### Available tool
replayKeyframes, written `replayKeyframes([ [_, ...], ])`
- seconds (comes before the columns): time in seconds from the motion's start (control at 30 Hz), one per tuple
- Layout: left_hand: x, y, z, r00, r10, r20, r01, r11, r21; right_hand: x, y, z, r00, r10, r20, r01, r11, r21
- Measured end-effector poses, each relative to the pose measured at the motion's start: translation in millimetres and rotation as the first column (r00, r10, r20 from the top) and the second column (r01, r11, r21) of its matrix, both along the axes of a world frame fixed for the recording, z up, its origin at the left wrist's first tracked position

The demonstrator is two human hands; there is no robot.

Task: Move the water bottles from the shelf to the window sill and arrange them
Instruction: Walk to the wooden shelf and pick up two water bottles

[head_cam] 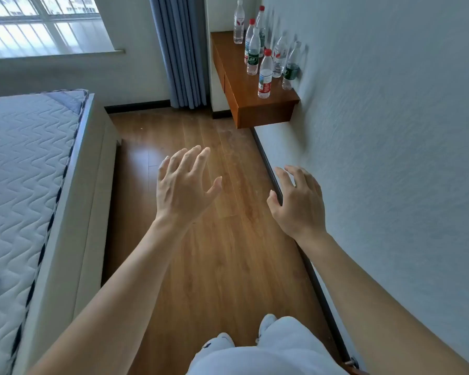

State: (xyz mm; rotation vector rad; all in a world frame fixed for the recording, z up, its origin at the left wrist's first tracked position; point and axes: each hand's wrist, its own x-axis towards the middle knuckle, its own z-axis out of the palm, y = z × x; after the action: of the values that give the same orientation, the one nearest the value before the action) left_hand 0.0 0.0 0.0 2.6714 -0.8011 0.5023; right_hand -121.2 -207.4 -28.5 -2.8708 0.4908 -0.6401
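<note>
Bottles crowd the shelf beyond bare floor; left hand, right hand spread, empty.

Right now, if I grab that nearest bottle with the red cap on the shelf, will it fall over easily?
Probably, if nudged: the red-capped bottle is tall, narrow and upright near the shelf front corner. It looks full, so likely heavy-ish. Clear plastic probably won't shatter.

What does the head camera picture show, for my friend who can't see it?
Two empty, open hands, the left hand and right hand, reach forward over a wooden floor toward water bottles standing on a wooden wall shelf. A bed is on the left, with the window sill beyond it.
</note>
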Motion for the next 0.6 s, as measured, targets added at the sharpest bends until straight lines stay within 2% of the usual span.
replayKeyframes([
  [0.3,36.7,-10.2,-19.1,1.000,0.011,-0.014,-0.011,1.000,0.018,44.2,-13.3,-16.1,1.000,-0.004,0.011,0.003,0.999,0.044],
  [0.6,125.1,-83.6,-22.9,0.999,0.012,-0.043,-0.010,0.999,0.044,136.6,-76.9,-33.8,1.000,0.002,-0.028,0.001,0.996,0.088],
])
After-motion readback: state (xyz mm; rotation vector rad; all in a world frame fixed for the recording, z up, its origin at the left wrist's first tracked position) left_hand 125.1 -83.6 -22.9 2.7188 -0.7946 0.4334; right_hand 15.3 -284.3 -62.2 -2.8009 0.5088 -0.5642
